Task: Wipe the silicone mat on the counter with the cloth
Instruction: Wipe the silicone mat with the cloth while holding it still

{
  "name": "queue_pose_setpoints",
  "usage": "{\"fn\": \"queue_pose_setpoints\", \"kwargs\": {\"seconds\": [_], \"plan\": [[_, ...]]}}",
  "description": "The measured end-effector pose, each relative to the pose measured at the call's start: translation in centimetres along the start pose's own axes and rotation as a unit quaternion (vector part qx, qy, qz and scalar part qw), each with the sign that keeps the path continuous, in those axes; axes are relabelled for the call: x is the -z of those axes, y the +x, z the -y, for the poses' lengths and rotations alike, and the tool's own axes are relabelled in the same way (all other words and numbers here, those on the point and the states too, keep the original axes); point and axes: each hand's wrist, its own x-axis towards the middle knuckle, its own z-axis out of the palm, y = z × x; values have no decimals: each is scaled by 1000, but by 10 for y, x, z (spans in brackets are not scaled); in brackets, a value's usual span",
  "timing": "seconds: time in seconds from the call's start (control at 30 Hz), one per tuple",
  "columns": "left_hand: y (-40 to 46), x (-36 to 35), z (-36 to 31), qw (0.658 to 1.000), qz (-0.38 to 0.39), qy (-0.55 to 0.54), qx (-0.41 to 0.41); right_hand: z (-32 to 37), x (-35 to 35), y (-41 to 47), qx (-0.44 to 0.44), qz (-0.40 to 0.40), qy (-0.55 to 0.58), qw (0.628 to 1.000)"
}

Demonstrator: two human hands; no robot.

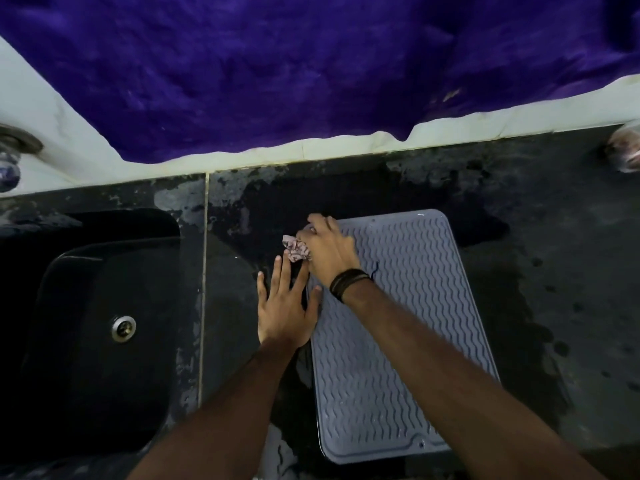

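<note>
The grey mat [398,327] lay on the dark, wet counter [554,271], just right of the sink [104,323], its long side running away from the person. Its ribbed surface was exposed over the near and middle portions.

The left hand [287,306] lay flat with fingers straight and spread, grasping nothing. The palm rested at the mat's left edge, partly over the counter. This placement probably served to keep the mat from sliding under the wiping load.

Farther out, the right hand [329,251] sat at the mat's far left corner. Its fingers were curled around a bunched, patterned cloth [296,249], and part of the cloth protruded to the left, over the counter beside the mat's edge. The right forearm crossed the mat diagonally, with a dark wristband [348,282] at the wrist. The knuckles faced upward, which suggests downward pressure on the cloth.

Beyond the counter, a purple fabric [311,71] hung over the pale wall.
</note>
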Motion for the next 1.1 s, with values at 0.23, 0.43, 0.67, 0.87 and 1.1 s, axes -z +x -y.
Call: {"fn": "queue_pose_setpoints", "kwargs": {"seconds": [0.23, 0.43, 0.67, 0.87, 1.1], "plan": [[-1, 1, 1, 1000, 6, -17, 7, -60, 13, -7, -39, 9, -50, 998], [-2, 5, 0, 1000, 17, -21, 7, -92, 23, -17, -166, -40, -22, 985], [0, 5, 0, 1000, 21, 8, 3, 7, 4, 13, -68, -29, 1, 997], [-1, 8, -2, 1000, 21, -4, 8, -20, 5, 8, -33, -26, -36, 998], [-2, 10, -2, 999, 25, -19, 11, -106, 28, -8, -146, -32, -70, 986]]}}
